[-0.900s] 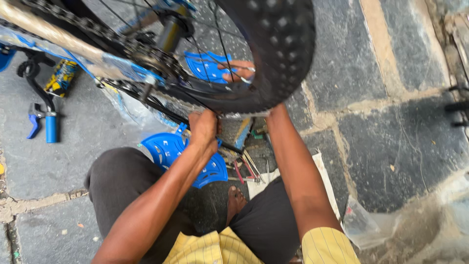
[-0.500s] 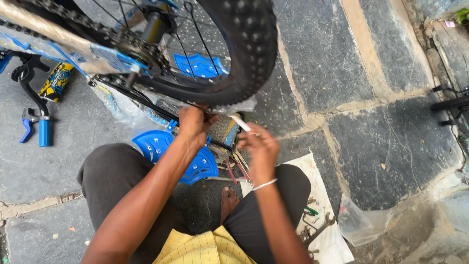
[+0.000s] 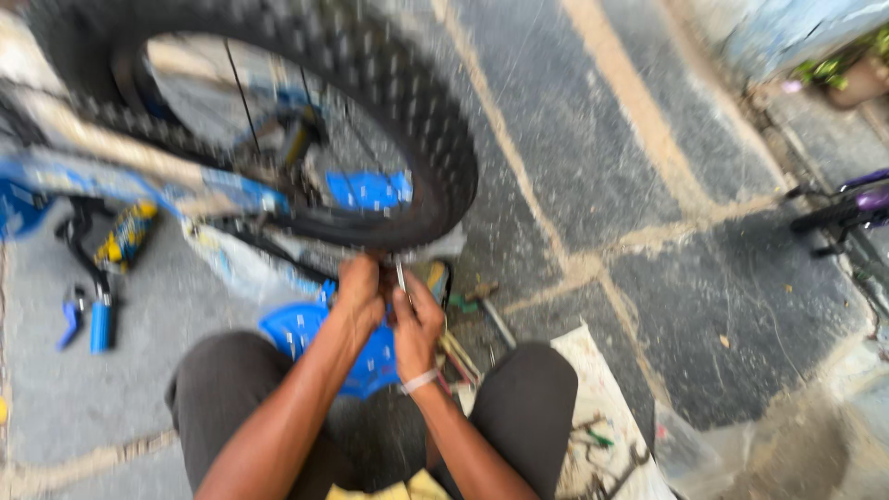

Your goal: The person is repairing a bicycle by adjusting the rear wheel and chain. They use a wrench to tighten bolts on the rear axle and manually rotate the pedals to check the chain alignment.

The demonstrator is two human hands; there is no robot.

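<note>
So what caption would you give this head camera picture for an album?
Seated on stone paving, a person brings left hand and right hand together under a knobbly bicycle tyre, above a blue stool.

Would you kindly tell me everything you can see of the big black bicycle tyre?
The bicycle tyre is fat, black and knobbly, rubber by the look of it, mounted on a wheel with thin spokes and a hub near the middle. It stands upright at the upper left, blurred, its top cut off by the picture's edge. A pale frame tube crosses in front. The left hand and right hand meet just below its lowest edge; whether they touch it I cannot tell.
</note>
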